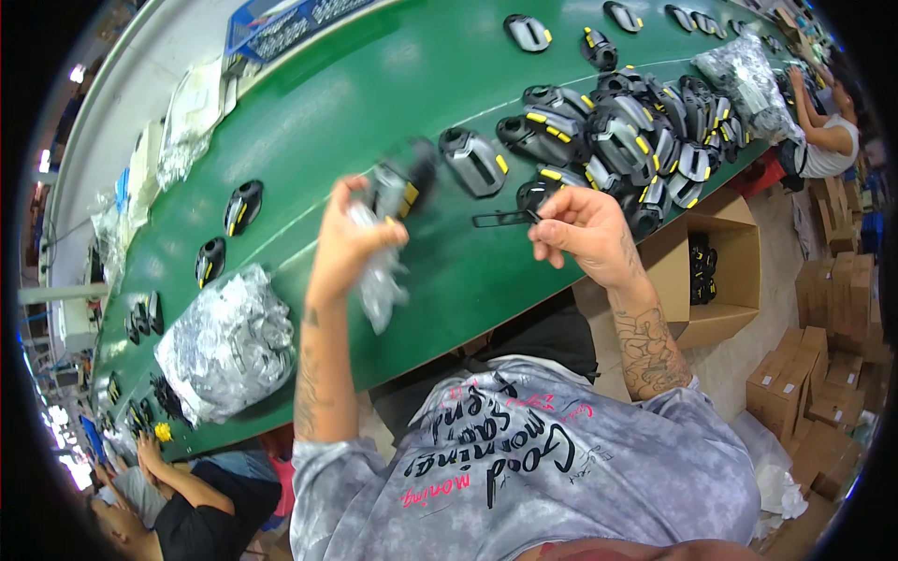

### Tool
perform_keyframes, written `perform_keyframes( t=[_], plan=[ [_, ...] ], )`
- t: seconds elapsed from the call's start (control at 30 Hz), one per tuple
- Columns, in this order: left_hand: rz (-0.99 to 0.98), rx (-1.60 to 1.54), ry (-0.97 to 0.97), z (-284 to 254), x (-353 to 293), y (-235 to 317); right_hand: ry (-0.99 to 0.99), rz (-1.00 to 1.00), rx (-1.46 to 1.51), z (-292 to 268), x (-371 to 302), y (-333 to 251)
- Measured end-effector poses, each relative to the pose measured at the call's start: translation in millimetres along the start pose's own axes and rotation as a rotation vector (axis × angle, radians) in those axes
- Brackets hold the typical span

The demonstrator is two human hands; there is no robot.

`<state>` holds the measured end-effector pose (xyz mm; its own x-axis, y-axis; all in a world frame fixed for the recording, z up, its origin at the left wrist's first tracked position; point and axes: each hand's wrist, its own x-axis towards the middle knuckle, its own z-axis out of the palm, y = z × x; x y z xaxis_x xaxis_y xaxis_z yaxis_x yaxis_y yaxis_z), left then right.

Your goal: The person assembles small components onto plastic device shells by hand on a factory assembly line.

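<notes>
My left hand (348, 236) is raised over the green table (355, 103) and grips a blurred black, grey and yellow plastic housing (400, 182) together with a clear plastic bag (382, 280) that hangs below it. My right hand (582, 229) pinches a thin black flat strip (500, 220) that points left toward the housing. A grey and black housing (475, 161) lies on the table just beyond both hands.
A heap of the same housings (636, 131) lies at the right. A full clear bag of parts (229, 341) sits at the left, another bag (748, 84) far right. An open cardboard box (716, 266) stands beside me. Other people's arms (823, 136) work along the table.
</notes>
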<state>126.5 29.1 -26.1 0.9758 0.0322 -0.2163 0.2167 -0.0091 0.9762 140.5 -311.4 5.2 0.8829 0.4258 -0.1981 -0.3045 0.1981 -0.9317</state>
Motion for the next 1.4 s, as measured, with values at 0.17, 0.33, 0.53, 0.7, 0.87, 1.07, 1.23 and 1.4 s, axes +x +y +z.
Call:
perform_keyframes(
  t=[0.17,0.33,0.53,0.7,0.87,1.07,1.23,1.4],
  plan=[
    [-0.012,-0.437,0.066,32,-80,-46,-0.111,0.004,-0.150,77,34,25],
    [0.103,-0.406,0.109,29,-83,-62,-0.034,-0.105,-0.519,99,48,62],
    [0.156,-0.382,0.101,24,-87,-74,-0.008,-0.119,-0.643,98,38,66],
    [0.160,-0.369,0.112,25,-87,-76,0.090,-0.164,-0.686,101,35,77],
    [0.211,-0.335,0.165,28,-87,-72,0.094,-0.151,-0.712,107,29,68],
    [0.214,-0.250,0.225,33,-88,-71,-0.005,-0.155,-0.885,106,34,59],
    [0.238,-0.144,0.281,36,-88,-76,-0.004,-0.050,-0.962,112,47,71],
    [0.336,-0.039,0.325,38,-90,-78,-0.066,0.082,-0.884,101,65,79]
  ],
)
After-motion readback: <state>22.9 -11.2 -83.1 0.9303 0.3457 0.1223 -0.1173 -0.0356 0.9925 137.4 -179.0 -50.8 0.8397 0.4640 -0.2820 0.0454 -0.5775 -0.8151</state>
